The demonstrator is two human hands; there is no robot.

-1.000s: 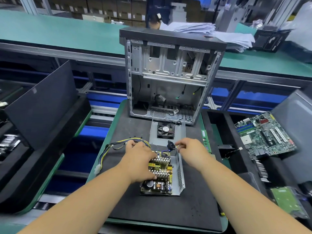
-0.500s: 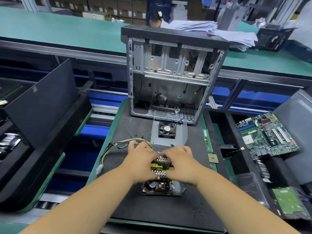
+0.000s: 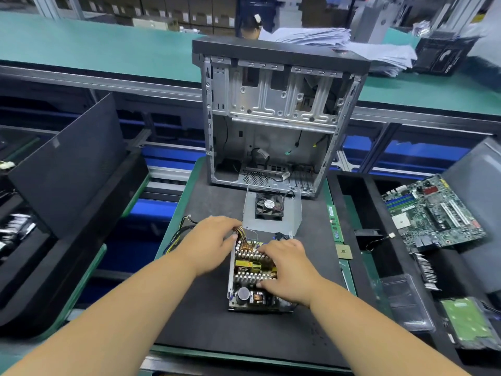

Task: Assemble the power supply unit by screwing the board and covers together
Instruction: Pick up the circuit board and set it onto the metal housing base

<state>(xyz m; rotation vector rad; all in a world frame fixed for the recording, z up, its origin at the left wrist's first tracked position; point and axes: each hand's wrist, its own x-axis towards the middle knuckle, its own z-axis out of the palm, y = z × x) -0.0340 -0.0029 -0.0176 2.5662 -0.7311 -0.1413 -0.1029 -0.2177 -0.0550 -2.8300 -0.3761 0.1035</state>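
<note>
While two hands (image 3: pixel 208 244) (image 3: pixel 288 270) rest flat-fingered, gripping nothing, on one board (image 3: pixel 250 275), one fan cover (image 3: pixel 271 213) lies beyond.

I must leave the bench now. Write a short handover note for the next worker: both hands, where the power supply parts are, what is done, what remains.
Left hand: rests at the far left corner of the power supply board, at the cable bundle; whether it grips the wires I cannot tell.
Right hand: lies on the board's right side, fingers spread over the heatsinks.
Parts: the board sits in its metal base on the black mat. The fan cover lies flat just beyond it, in front of the open computer case.
Done: board placed in the base.
Left: no screwdriver or screws in view; screw down the board, then fit and screw the cover.
</note>
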